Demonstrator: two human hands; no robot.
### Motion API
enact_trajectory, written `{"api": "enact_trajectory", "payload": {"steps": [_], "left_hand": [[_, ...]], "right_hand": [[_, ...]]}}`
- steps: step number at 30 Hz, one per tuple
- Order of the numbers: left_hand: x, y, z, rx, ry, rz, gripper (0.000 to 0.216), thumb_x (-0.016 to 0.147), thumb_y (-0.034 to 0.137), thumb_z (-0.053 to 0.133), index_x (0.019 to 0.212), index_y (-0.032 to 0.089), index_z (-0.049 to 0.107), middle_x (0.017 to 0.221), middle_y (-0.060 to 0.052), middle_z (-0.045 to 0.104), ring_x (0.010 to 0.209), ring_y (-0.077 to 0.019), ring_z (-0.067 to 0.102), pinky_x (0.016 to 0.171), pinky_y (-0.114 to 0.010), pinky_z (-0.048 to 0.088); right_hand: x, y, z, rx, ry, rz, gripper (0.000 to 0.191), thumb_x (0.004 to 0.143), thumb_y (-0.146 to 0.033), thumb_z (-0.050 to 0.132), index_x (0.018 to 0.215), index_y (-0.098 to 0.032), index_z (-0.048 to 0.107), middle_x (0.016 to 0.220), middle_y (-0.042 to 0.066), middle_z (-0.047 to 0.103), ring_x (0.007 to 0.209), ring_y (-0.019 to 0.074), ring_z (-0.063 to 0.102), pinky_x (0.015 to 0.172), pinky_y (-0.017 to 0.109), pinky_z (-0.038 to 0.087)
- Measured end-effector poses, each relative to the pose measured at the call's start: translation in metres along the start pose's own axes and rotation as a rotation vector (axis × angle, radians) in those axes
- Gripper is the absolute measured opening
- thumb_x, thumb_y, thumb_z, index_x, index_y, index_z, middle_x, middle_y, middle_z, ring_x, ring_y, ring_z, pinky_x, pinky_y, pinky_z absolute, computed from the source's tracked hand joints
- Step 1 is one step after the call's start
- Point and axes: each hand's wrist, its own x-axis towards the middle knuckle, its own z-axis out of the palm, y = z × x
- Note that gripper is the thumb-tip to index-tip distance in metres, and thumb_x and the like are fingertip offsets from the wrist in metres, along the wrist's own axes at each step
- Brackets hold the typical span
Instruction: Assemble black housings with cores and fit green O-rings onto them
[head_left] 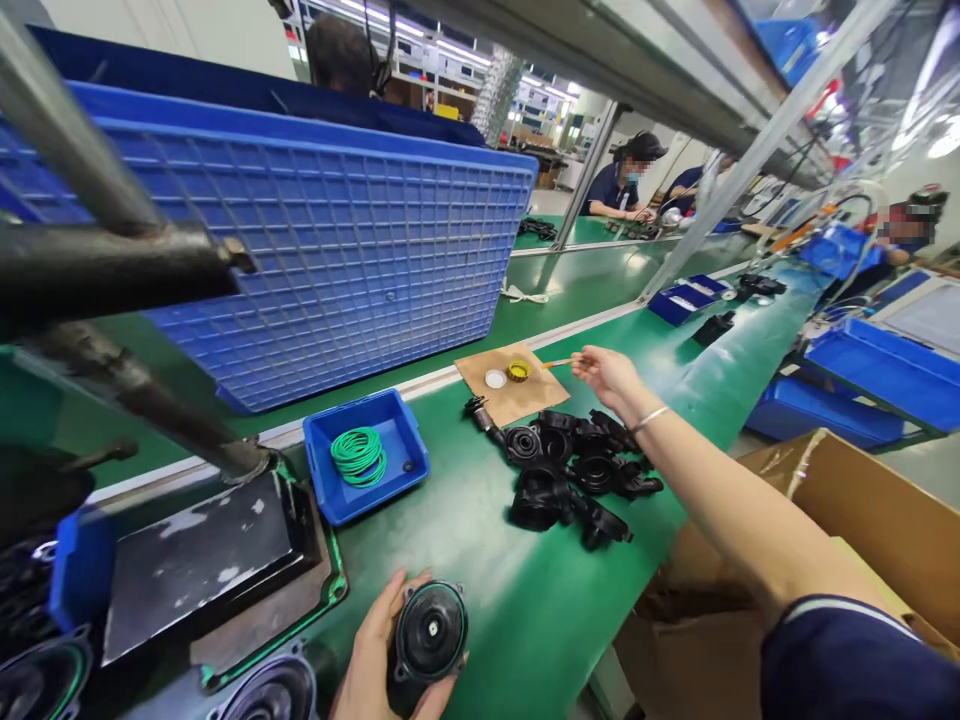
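Left hand (pixel 373 662) cups a black round part (pixel 431 630) face-up (its face kept visible); right hand (pixel 607 375) pinches a thin stick (pixel 559 363) by its end, tip reaching toward the yellow pot (pixel 517 371) beyond.

Black green-ringed round part (pixel 431 632) face-up; thin stick (pixel 559 363) near yellow pot (pixel 517 371).

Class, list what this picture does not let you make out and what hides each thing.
Head view:
- Back of the round part: covered by the left hand.
- Tip of the stick in the right hand: too small to tell if it touches the pot.
- Pile count: parts overlap.
- Crate contents: behind its wall.
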Motion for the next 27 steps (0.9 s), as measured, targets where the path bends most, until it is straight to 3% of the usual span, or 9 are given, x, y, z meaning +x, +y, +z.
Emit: {"api": "enact_trajectory", "payload": {"steps": [4, 5, 8, 11, 16, 23, 27], "left_hand": [[-0.009, 0.002, -0.002, -0.013, -0.039, -0.052, 0.068, 0.092, 0.049, 0.064, 0.149, 0.026, 0.035, 0.136, -0.012, 0.065, 0.125, -0.0301, 0.063, 0.106, -0.048, 0.052], [-0.01, 0.003, -0.001, -0.025, -0.043, -0.06, 0.069, 0.092, 0.048, 0.064, 0.15, 0.026, 0.034, 0.137, -0.012, 0.065, 0.127, -0.0297, 0.062, 0.107, -0.048, 0.051], [-0.013, 0.004, -0.001, -0.046, -0.04, -0.07, 0.069, 0.092, 0.046, 0.064, 0.15, 0.028, 0.033, 0.137, -0.011, 0.065, 0.129, -0.0292, 0.06, 0.108, -0.048, 0.05], [-0.016, 0.003, -0.003, -0.02, -0.045, -0.105, 0.069, 0.09, 0.041, 0.065, 0.15, 0.028, 0.033, 0.139, -0.011, 0.063, 0.13, -0.0295, 0.059, 0.108, -0.047, 0.051], [-0.017, 0.003, -0.005, -0.006, -0.08, -0.163, 0.074, 0.088, 0.033, 0.066, 0.152, 0.027, 0.029, 0.142, -0.013, 0.058, 0.131, -0.0297, 0.058, 0.11, -0.049, 0.048], [-0.014, 0.011, -0.004, -0.059, -0.082, -0.15, 0.074, 0.089, 0.033, 0.064, 0.153, 0.029, 0.027, 0.143, -0.011, 0.058, 0.131, -0.0284, 0.058, 0.111, -0.047, 0.047], [-0.015, 0.007, -0.003, -0.068, -0.106, -0.164, 0.075, 0.09, 0.033, 0.065, 0.154, 0.028, 0.025, 0.144, -0.013, 0.057, 0.132, -0.03, 0.057, 0.113, -0.052, 0.045]], "right_hand": [[-0.061, -0.011, 0.013, 0.002, -0.127, -0.108, 0.02, 0.082, -0.018, 0.079, 0.088, -0.018, 0.06, 0.08, 0.001, 0.071, 0.065, 0.0112, 0.064, 0.065, 0.024, 0.056], [-0.083, -0.009, 0.017, -0.002, -0.205, -0.129, 0.019, 0.082, -0.018, 0.079, 0.088, -0.019, 0.061, 0.085, 0.003, 0.072, 0.067, 0.0119, 0.065, 0.066, 0.025, 0.056], [-0.15, 0.012, 0.032, -0.056, -0.609, -0.166, 0.011, 0.096, -0.02, 0.066, 0.102, -0.022, 0.058, 0.094, 0.004, 0.075, 0.073, 0.0143, 0.07, 0.072, 0.03, 0.056], [-0.19, 0.04, 0.045, 0.006, -0.814, -0.073, 0.009, 0.1, -0.017, 0.059, 0.104, -0.023, 0.056, 0.1, 0.004, 0.074, 0.083, 0.0138, 0.071, 0.078, 0.031, 0.056], [-0.193, 0.061, 0.061, 0.078, -0.93, 0.02, 0.008, 0.1, -0.015, 0.059, 0.101, -0.022, 0.055, 0.101, 0.003, 0.074, 0.088, 0.0126, 0.071, 0.082, 0.031, 0.055], [-0.187, 0.065, 0.066, 0.024, -0.989, 0.072, 0.006, 0.099, -0.021, 0.062, 0.099, -0.02, 0.056, 0.1, 0.005, 0.074, 0.088, 0.0141, 0.071, 0.082, 0.032, 0.056], [-0.188, 0.058, 0.062, -0.088, -0.995, 0.017, 0.006, 0.101, -0.024, 0.059, 0.1, -0.02, 0.054, 0.102, 0.006, 0.072, 0.088, 0.0143, 0.069, 0.083, 0.033, 0.056]]}}
